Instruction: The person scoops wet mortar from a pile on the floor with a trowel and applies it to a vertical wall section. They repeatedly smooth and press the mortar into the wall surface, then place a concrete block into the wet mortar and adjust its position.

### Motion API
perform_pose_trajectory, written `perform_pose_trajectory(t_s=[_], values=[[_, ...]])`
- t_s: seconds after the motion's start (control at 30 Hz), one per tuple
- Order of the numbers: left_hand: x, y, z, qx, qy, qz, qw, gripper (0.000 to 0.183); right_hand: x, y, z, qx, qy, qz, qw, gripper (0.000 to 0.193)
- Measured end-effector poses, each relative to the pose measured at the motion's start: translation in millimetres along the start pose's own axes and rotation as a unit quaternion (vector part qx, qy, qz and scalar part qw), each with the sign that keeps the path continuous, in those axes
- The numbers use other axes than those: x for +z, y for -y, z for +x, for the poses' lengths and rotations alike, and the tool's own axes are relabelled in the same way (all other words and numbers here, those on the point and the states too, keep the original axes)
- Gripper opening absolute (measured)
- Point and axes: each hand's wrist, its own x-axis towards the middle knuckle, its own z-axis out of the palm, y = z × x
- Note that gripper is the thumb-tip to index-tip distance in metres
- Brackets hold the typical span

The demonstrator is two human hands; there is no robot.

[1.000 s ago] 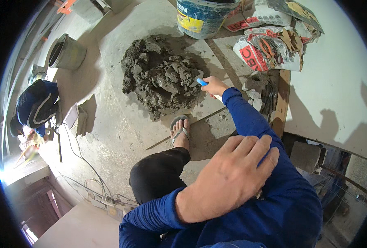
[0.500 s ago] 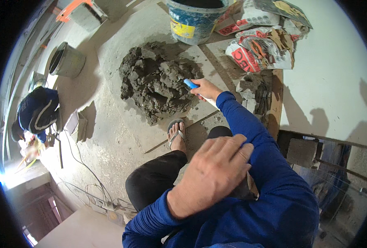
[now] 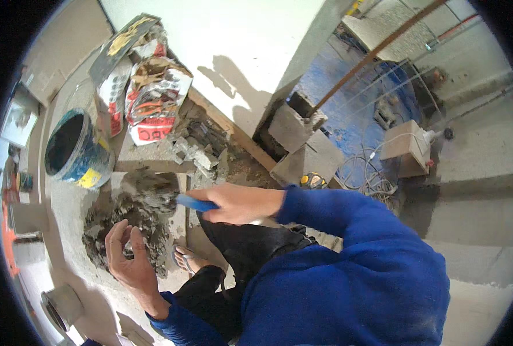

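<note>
My right hand (image 3: 238, 203) is wrapped round the blue handle of a trowel (image 3: 197, 203). Its blade end is smeared by motion and seems covered in wet grey mortar. Below it on the floor lies a rough heap of mortar (image 3: 98, 233), partly hidden by my left hand (image 3: 132, 262). That hand hovers over the heap's near side, fingers apart and slightly bent, holding nothing. Beyond the heap stands a blue bucket (image 3: 99, 158) with a yellow label and a dark inside.
Torn cement bags (image 3: 155, 104) lean by a white wall (image 3: 210, 34). Broken block pieces (image 3: 196, 150) lie along a wooden board (image 3: 233, 130). To the right are a concrete block (image 3: 294, 127), a tape measure (image 3: 313, 180), coiled cable (image 3: 372, 184) and a slanting rusty bar (image 3: 377, 55). A grey bucket (image 3: 63, 305) stands at lower left.
My view has swung to the right. My left hand has gone from in front of my body to above the mortar heap. The trowel in my right hand has turned and is moving.
</note>
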Motion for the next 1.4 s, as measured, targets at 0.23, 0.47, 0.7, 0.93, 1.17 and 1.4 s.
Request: perform_pose_trajectory(t_s=[0.23, 0.47, 0.7, 0.93, 1.17, 1.4], values=[[32, 11, 19, 0.033, 0.048, -0.033, 0.998, 0.022, -64, 71, -152, 0.211, -0.107, 0.054, 0.97, 0.067], [49, 22, 30, 0.07, 0.089, -0.03, 0.993, 0.022, -83, 103, -205, 0.269, -0.267, 0.206, 0.902, 0.056], [57, 19, 38, 0.075, 0.093, -0.052, 0.991, 0.021, -133, 79, -205, 0.228, -0.343, 0.344, 0.844, 0.018], [54, 25, 35, 0.075, 0.079, -0.046, 0.993, 0.021, -189, 47, -184, 0.251, -0.328, 0.609, 0.677, 0.026], [53, 27, 30, 0.102, 0.067, -0.05, 0.991, 0.021, -195, 40, -197, 0.175, -0.288, 0.664, 0.668, 0.03], [44, 26, 27, 0.074, 0.073, -0.039, 0.994, 0.022, -148, 76, -206, 0.214, -0.326, 0.518, 0.762, 0.035]])
